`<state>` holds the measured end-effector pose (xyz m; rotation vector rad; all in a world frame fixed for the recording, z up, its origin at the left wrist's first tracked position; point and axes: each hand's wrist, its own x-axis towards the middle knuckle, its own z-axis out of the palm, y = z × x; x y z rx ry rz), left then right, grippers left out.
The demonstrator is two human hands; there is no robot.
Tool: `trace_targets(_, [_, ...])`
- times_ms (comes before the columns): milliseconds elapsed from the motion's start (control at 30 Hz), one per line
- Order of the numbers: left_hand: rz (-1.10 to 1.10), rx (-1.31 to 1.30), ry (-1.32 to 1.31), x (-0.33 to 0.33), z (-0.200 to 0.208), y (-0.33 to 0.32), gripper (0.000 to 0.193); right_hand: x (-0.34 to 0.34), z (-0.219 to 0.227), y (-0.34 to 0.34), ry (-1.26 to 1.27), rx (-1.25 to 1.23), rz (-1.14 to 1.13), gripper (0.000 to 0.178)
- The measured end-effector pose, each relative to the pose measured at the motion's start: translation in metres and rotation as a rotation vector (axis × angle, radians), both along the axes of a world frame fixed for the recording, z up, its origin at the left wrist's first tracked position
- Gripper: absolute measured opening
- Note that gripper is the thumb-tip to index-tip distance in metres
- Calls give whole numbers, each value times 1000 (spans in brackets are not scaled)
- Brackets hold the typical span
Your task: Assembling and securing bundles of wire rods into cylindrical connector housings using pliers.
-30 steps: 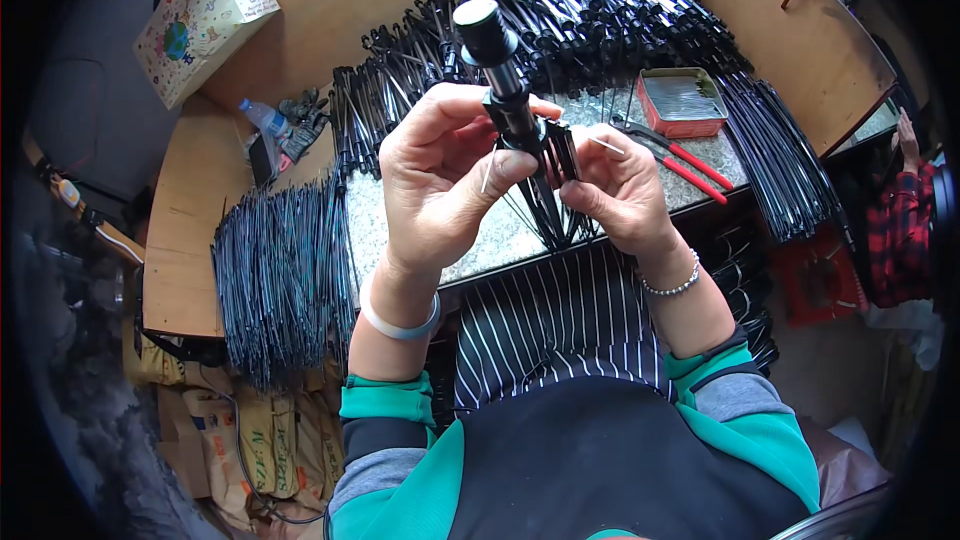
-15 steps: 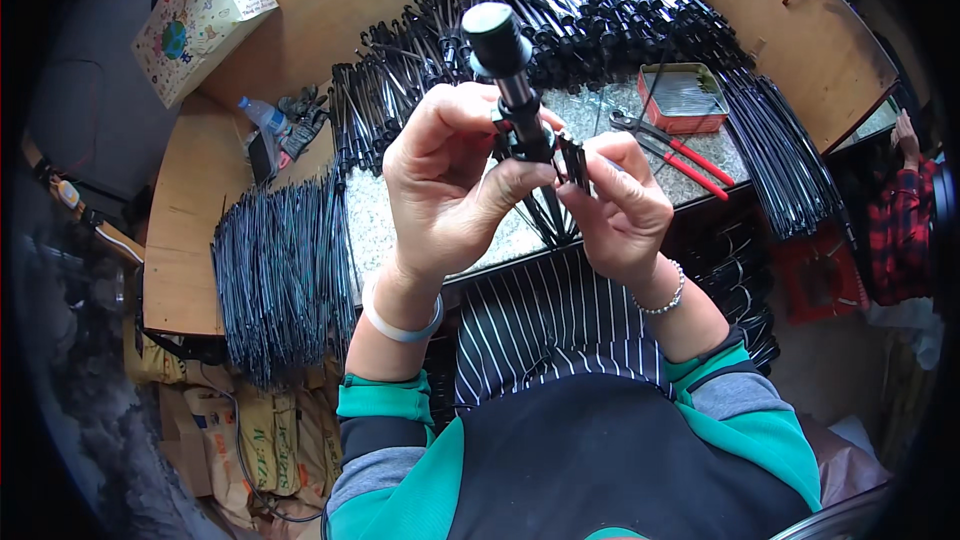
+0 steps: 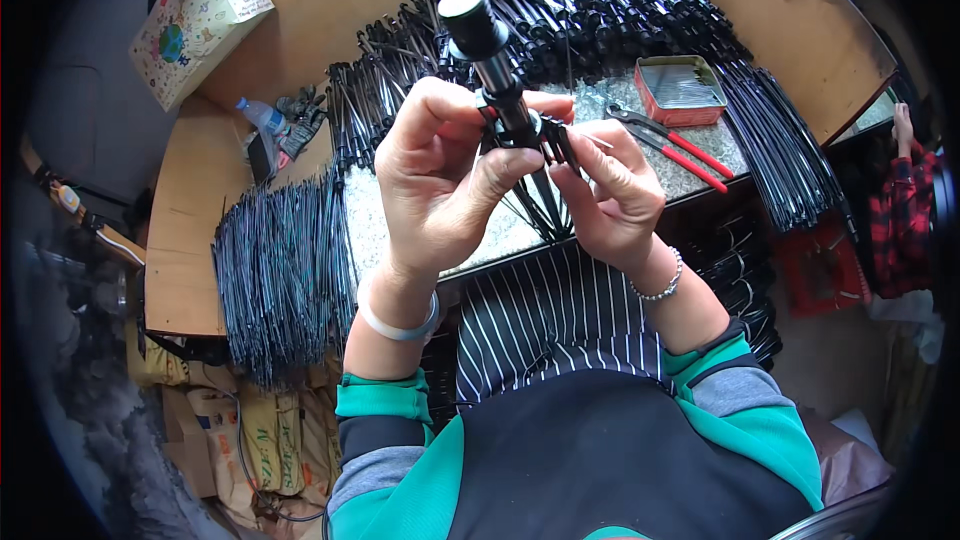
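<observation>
Over the table's front edge stands an umbrella frame [image 3: 495, 75], its black knob end up, with a silver section of shaft below it. Dark ribs hang down beneath my hands. My left hand [image 3: 440, 175] is closed around the black collar of the shaft, thumb in front and fingers behind. My right hand [image 3: 622, 195] pinches the short black rib ends beside that collar between thumb and fingers. A thin, light-coloured pin or wire [image 3: 597, 140] sticks out by its fingertips. The exact joint is partly hidden by the fingers.
Umbrella frames [image 3: 600, 10] lie heaped along the back. Bundles of dark ribs hang over the edge at left [image 3: 275, 280] and right [image 3: 780, 155]. Red-handled pliers [image 3: 690, 162] and a red tin [image 3: 685, 110] lie right. Another person's hand [image 3: 903, 128] shows far right.
Both hands and the umbrella frame have shifted slightly left and up, the knob end most. The thin pin or wire now shows at my right fingertips. The grips look the same.
</observation>
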<state>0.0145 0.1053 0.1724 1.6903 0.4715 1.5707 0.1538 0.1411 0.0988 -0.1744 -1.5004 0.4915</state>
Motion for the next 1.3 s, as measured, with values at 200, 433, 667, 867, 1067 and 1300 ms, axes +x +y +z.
trace_targets(200, [85, 75, 59, 1, -3, 1, 28, 5, 0, 0, -82, 100, -127, 38])
trace_targets(433, [28, 33, 19, 2, -5, 6, 32, 6, -6, 2, -57, 118, -83, 39])
trace_targets(667, [157, 127, 20, 9, -15, 6, 33, 9, -4, 6, -153, 199, -206, 41])
trace_targets(867, [321, 174, -5, 14, -19, 9, 36, 1, -8, 4, -177, 205, -244, 48])
trace_targets(1067, [463, 279, 69, 25, -21, 4, 38, -7, -12, -8, -225, 177, -362, 54])
trace_targets(1300, [490, 184, 44, 32, -16, -7, 28, -3, -11, -18, -138, 129, -286, 47])
